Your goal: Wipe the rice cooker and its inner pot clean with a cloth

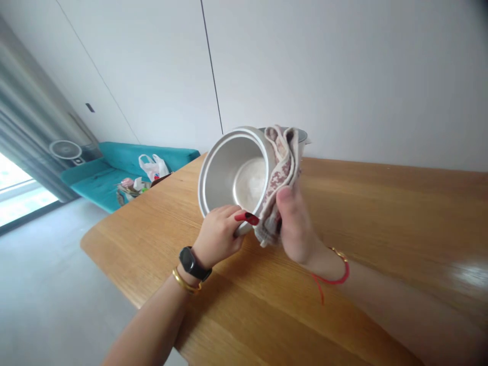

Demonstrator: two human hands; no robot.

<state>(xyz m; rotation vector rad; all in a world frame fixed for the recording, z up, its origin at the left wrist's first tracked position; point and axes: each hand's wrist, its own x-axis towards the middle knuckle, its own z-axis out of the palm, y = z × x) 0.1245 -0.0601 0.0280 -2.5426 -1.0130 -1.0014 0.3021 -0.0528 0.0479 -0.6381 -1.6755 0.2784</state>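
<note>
A stainless steel pot (224,175) is tilted on its side, its open mouth facing me and a pale round base (249,183) showing inside. My left hand (217,236) grips the pot's short red handle (247,218), which has a dark tip. My right hand (295,223) presses a patterned beige and brown cloth (280,178) against the pot's right rim and outer wall. The cloth hides that side of the pot. A black watch (191,263) and gold bangle (185,281) circle my left wrist, and a red string bracelet (331,272) circles my right.
A light wooden table (236,310) lies under my arms, its corner at the left and grey floor beyond. Farther left stand a teal sofa (110,175) holding a white plastic bag (153,168) and mixed items, a round fan (65,150), and a curtained window (26,142).
</note>
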